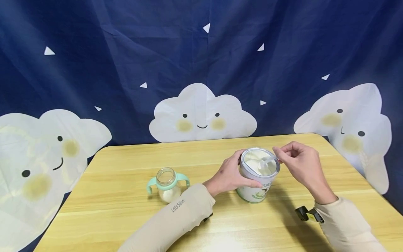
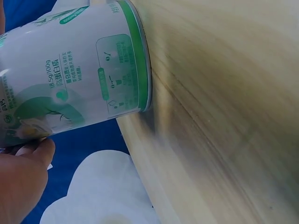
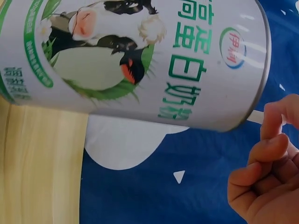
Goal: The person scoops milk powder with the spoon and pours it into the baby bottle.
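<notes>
A white and green milk powder can (image 1: 250, 191) stands without its lid on the table, pale powder (image 1: 253, 157) showing inside. My left hand (image 1: 228, 175) grips it around the left side, thumb across the front; in the left wrist view that hand (image 2: 25, 179) holds the can's wall (image 2: 74, 70). At the rim's right, my right hand (image 1: 300, 162) pinches the handle of a whitish scoop (image 1: 267, 161), whose bowl is in the powder. The right wrist view has the can's cow-printed side (image 3: 212, 84), with curled fingers of the right hand (image 3: 266, 172) beside its top edge.
An uncapped baby bottle (image 1: 168, 192) with mint green handles and pale powder inside stands left of the can, close to my left sleeve (image 1: 179, 213). Behind the wooden table (image 1: 126, 161) hangs a dark blue cloth (image 1: 176, 59) with smiling clouds.
</notes>
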{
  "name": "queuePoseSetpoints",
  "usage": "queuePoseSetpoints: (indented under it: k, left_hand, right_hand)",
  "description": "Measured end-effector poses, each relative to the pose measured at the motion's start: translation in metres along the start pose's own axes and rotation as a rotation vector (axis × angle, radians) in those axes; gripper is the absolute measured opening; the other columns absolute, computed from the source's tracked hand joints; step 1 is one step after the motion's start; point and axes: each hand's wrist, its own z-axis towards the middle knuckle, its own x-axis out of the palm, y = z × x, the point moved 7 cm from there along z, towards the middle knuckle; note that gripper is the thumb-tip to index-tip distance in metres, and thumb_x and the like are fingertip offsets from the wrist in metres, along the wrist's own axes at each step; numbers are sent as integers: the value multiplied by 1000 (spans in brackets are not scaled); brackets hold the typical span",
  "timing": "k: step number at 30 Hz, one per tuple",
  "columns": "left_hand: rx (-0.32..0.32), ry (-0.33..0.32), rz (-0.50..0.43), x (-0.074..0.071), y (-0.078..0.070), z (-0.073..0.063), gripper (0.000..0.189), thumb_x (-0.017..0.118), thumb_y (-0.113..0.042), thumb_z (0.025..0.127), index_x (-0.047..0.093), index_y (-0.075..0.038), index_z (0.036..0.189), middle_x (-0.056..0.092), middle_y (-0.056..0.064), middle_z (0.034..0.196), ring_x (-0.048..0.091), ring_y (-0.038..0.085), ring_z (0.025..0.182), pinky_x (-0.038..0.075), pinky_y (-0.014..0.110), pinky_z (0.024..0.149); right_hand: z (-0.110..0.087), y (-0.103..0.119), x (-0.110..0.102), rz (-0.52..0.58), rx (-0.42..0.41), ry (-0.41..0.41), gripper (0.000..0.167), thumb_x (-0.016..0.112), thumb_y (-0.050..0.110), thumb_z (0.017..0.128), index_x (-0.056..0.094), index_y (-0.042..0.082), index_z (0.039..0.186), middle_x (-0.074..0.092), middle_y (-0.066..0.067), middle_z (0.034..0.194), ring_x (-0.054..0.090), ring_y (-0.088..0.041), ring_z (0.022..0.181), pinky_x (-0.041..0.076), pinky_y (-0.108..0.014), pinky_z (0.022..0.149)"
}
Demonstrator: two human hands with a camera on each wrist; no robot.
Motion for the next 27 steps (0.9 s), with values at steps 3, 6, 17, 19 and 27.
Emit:
queuePoseSetpoints:
  k: [3, 6, 17, 19, 27]
  left_hand:
    - [-6, 6, -7, 0, 0, 0, 99, 97, -32, 63, 44, -16, 145, 59, -4, 130, 57, 11, 119, 46, 27, 98]
    - [-11, 5, -9, 0, 0, -1, 99, 97, -32, 62, 45, -16, 144, 60, -5, 129, 56, 9, 118, 46, 26, 98]
    - [-37, 1, 4, 1, 2, -2, 99, 97, -35, 62, 45, -17, 144, 59, -11, 123, 55, 3, 113, 47, 26, 96]
    - [-37, 2, 5, 1, 3, -2, 99, 97, -36, 62, 44, -18, 145, 59, -11, 124, 54, 3, 113, 47, 26, 96]
    - [-31, 4, -4, 1, 3, 0, 100, 97, -36, 61, 45, -19, 144, 60, -10, 124, 55, 3, 112, 47, 27, 96]
  right_hand:
    - [1, 5, 4, -12, -23, 10, 23, 78, 24, 88, 71, 6, 76, 64, 0, 60, 50, -6, 52, 37, -22, 44]
    - [2, 9, 10, -12, -51, 25, 22, 80, 22, 87, 70, 6, 75, 65, 0, 60, 51, -6, 52, 39, -22, 43]
    - [3, 27, 31, -5, -136, 145, 13, 77, 18, 90, 77, 8, 83, 72, 3, 71, 61, -4, 64, 46, -20, 51]
    - [3, 29, 32, -13, -150, 171, 12, 76, 18, 90, 78, 7, 84, 72, 4, 71, 62, -6, 66, 48, -21, 53]
    - [4, 20, 32, 80, -112, 313, 19, 67, 17, 97, 77, 1, 94, 71, -1, 75, 59, -9, 62, 51, -25, 53]
